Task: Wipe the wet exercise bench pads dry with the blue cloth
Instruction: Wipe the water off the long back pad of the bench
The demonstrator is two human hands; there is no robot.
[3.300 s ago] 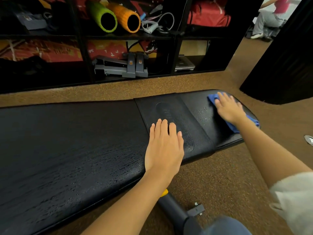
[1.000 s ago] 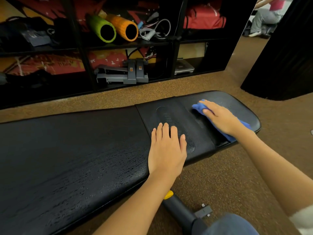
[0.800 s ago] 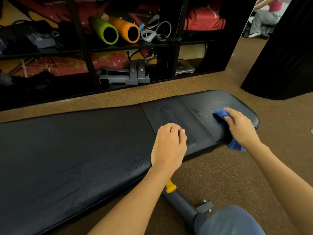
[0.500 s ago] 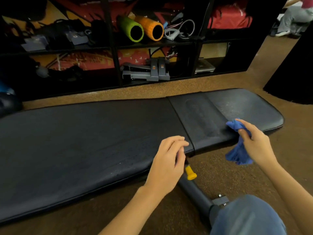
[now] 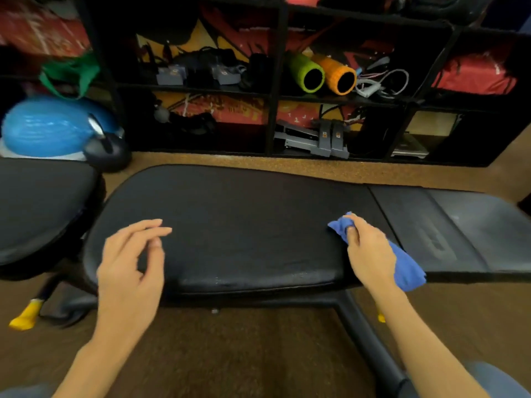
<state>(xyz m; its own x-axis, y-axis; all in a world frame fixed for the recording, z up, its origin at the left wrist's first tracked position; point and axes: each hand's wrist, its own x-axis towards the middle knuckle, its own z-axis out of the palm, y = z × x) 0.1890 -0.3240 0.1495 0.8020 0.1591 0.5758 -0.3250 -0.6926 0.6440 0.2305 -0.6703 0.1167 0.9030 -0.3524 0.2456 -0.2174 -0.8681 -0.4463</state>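
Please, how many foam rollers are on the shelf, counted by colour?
Green foam roller: 1
Orange foam roller: 1
Total: 2

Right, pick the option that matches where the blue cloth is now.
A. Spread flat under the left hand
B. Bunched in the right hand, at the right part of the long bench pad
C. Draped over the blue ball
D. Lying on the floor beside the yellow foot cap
B. The blue cloth is bunched in the right hand over the right part of the long bench pad, while the left hand is open with nothing in it.
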